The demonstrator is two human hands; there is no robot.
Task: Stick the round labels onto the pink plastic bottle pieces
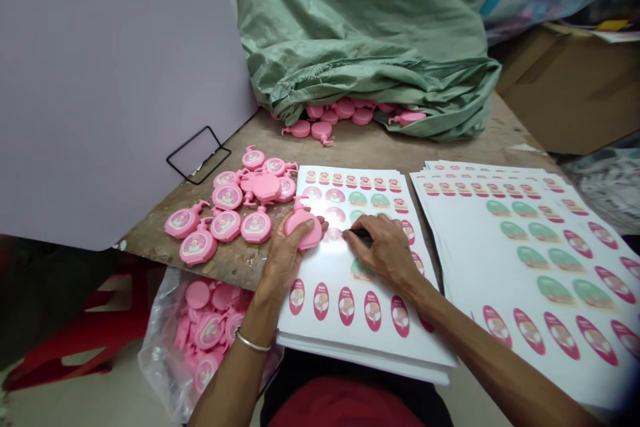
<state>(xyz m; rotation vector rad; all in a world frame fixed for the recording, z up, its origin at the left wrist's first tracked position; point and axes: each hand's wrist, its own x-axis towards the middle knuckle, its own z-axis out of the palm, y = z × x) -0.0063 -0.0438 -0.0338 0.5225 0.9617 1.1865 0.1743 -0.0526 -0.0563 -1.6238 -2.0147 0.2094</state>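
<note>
My left hand (286, 255) is closed around a pink toy pump bottle (303, 228), holding it over the left side of a stack of sticker sheets (320, 264). The bottle's visible face is plain, and its nozzle points up and away. My right hand (390, 250) rests on the same stack, fingers pinched around a thin dark tool (362, 234) whose kind I cannot make out. Its fingertips are at the edge of a pale round sticker (333, 235). To the left, several pink pump bottles with round labels (226, 225) lie grouped on the wooden table (240, 269).
A second stack of sticker sheets (463, 240) lies right. At the back, a green sack (360, 20) spills more pink bottles (321, 129). A clear bag of labelled bottles (207, 332) hangs below the table's left edge. A black wire frame (199, 155) and cardboard box (565, 87) flank the table.
</note>
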